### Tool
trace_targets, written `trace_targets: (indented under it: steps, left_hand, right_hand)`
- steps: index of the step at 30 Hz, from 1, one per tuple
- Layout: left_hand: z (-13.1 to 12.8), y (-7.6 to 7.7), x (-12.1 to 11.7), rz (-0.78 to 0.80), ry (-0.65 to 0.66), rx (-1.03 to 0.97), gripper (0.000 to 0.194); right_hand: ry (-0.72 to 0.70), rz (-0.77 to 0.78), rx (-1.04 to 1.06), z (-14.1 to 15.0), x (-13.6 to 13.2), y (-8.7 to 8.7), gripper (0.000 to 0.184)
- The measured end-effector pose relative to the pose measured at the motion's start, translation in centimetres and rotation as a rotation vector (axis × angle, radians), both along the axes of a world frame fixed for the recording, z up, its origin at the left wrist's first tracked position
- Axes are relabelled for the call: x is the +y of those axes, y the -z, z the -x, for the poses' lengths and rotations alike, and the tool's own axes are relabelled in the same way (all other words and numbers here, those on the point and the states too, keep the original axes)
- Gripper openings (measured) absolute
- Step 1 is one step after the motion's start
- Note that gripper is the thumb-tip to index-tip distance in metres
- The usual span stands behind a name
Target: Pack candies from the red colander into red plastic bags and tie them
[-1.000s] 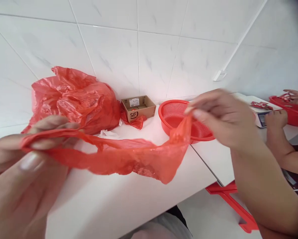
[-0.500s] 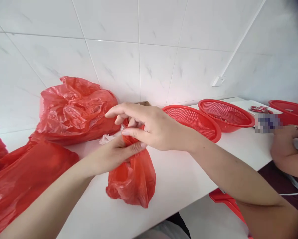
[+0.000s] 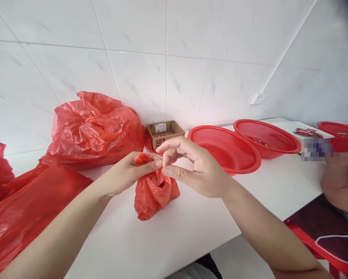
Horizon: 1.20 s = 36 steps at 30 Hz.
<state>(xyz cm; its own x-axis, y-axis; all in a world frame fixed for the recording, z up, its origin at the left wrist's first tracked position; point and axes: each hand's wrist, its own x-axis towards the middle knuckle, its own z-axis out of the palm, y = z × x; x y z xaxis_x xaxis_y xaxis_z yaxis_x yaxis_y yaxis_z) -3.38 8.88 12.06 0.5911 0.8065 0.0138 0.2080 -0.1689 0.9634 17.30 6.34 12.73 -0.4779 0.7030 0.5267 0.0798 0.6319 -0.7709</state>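
Observation:
A small red plastic bag point(image 3: 155, 197) rests on the white table, its body crumpled and its neck gathered upward. My left hand point(image 3: 133, 170) is closed around that neck, the thumb lying across the front. Against the neck's right side, my right hand point(image 3: 188, 164) has its fingers curled and its thumb and fingertips nearly together. Between the two hands shows a thin pale strand, too small to name. Whatever the right fingertips pinch is hidden.
A large red bag point(image 3: 98, 131) leans against the tiled wall, with another red bag point(image 3: 31, 217) before it. Behind my hands stands a small cardboard box point(image 3: 174, 130). Red baskets point(image 3: 255, 166) line the table's right side, and a person's arm point(image 3: 339, 178) rests at the far right.
My right hand has moved from over the bag's neck to its right side, fingers curling in. The bag's body has risen in view and is less stretched. The cardboard box now shows.

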Motion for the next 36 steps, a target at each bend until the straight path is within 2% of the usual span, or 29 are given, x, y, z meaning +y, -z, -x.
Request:
trace_targets:
  steps: [2, 4, 7, 9, 12, 15, 16, 18, 20, 23, 26, 28, 30, 33, 34, 36]
  left_hand:
    - [0.0, -0.2, -0.1, -0.116, 0.027, 0.132, 0.019]
    - [0.0, 0.0, -0.2, -0.214, 0.015, 0.227, 0.016]
    - [0.0, 1.3, -0.2, -0.485, -0.154, 0.377, 0.017]
    - [0.0, 2.5, -0.2, -0.702, -0.292, 0.449, 0.029]
    - [0.2, 4.2, -0.3, -0.930, -0.367, 0.456, 0.044]
    - [0.6, 5.2, -0.6, -1.084, -0.367, 0.473, 0.046]
    - [0.8, 5.4, -0.8, -1.122, -0.364, 0.498, 0.044]
    - [1.3, 5.8, -1.3, -1.179, -0.364, 0.551, 0.040]
    - [1.8, 6.5, -2.2, -1.189, -0.364, 0.565, 0.038]
    - [2.7, 8.3, -4.2, -1.110, -0.353, 0.516, 0.031]
    - [3.6, 10.9, -6.8, -0.963, -0.346, 0.422, 0.017]
    - [4.0, 12.4, -8.2, -0.829, -0.361, 0.358, 0.021]
    - [4.1, 13.5, -9.1, -0.695, -0.456, 0.342, 0.024]
    - [3.4, 14.5, -8.9, -0.579, -0.650, 0.326, 0.024]
    - [3.0, 14.7, -8.6, -0.562, -0.677, 0.306, 0.024]
    - [1.9, 15.1, -7.6, -0.535, -0.651, 0.275, 0.027]
  right_hand:
    - [0.039, 0.037, 0.049, 0.5, 0.5, 1.1, 0.025]
    - [0.081, 0.142, 0.027, 1.0, 1.5, 2.6, 0.028]
    - [0.095, 0.272, -0.026, 1.7, 3.0, 5.1, 0.034]
    - [0.077, 0.297, 0.010, 2.0, 3.4, 6.1, 0.035]
    - [-0.028, 0.350, 0.073, 2.0, 3.3, 6.5, 0.034]
    - [-0.148, 0.417, 0.111, 1.6, 2.5, 6.1, 0.025]
    - [-0.151, 0.416, 0.113, 1.4, 2.3, 6.0, 0.022]
    - [-0.058, 0.366, 0.093, 1.1, 2.2, 6.2, 0.021]
    - [0.129, 0.327, 0.040, 0.7, 3.0, 7.2, 0.023]
    - [0.398, 0.368, -0.043, 0.6, 5.8, 9.8, 0.020]
    - [0.496, 0.412, -0.105, 1.2, 8.6, 12.3, 0.019]
    - [0.506, 0.398, -0.138, 2.0, 9.0, 13.0, 0.019]
    - [0.529, 0.351, -0.156, 2.8, 8.0, 13.0, 0.020]
    - [0.594, 0.273, -0.174, 3.7, 5.0, 12.7, 0.020]
    - [0.616, 0.256, -0.182, 4.0, 3.9, 12.8, 0.020]
    - [0.654, 0.236, -0.198, 4.4, 2.0, 13.6, 0.022]
